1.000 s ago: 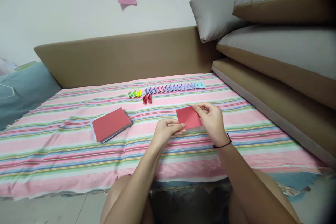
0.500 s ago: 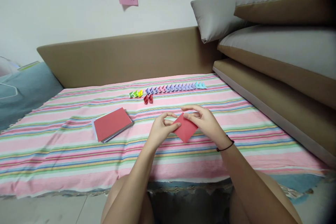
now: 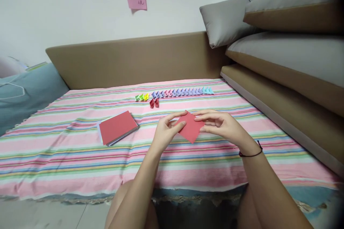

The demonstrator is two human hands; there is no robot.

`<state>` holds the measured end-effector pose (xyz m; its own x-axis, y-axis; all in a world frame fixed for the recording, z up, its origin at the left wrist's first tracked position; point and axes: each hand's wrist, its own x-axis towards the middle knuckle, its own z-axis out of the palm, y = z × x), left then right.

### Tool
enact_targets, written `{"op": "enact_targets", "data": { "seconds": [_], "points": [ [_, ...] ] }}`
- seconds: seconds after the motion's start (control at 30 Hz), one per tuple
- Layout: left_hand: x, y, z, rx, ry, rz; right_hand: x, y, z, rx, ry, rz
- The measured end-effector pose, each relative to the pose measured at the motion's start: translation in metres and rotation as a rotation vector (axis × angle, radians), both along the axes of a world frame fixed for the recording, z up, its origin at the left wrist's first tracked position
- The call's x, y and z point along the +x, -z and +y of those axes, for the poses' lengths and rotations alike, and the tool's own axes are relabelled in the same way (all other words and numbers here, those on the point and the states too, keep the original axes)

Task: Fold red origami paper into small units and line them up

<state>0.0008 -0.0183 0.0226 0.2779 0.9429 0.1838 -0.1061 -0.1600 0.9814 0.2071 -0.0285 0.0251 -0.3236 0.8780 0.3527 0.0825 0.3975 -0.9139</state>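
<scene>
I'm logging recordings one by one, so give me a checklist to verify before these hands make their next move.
1. Red paper held by the left hand: ok, thumb on its face.
2. Right hand gripping the red paper: cannot tell; its fingertips are at the right corner.
3. One corner pointing toward the person: ok.
4. Creases in the red paper: cannot tell.
5. Paper stack clear of both hands: ok, it lies to their left on the striped cloth.
6. Paper stack squared up: not ok, sheets stick out.
</scene>
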Motion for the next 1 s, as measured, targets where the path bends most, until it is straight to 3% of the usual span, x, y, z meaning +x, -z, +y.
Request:
{"op": "enact_targets", "data": {
  "seconds": [0.1,0.23,0.4,0.6,0.83,1.0],
  "points": [
    [0.001,-0.015,-0.003,0.039,-0.019,-0.008,0.001,-0.009,-0.003,0.057,0.018,0.003],
    [0.004,-0.049,-0.005,0.096,-0.006,0.03,0.001,-0.031,-0.005,0.17,0.076,0.025],
    [0.006,-0.083,-0.007,0.192,-0.043,0.127,0.001,-0.062,-0.002,0.268,0.027,-0.029],
    [0.004,-0.077,-0.01,0.259,-0.161,0.185,-0.003,-0.065,-0.004,0.283,0.018,-0.103],
    [0.001,-0.073,-0.016,0.055,0.0,-0.003,-0.006,-0.05,-0.014,0.254,0.1,-0.044],
    [0.002,-0.072,-0.014,-0.013,0.032,0.036,-0.002,-0.05,-0.022,0.248,0.114,-0.085]
  ]
}}
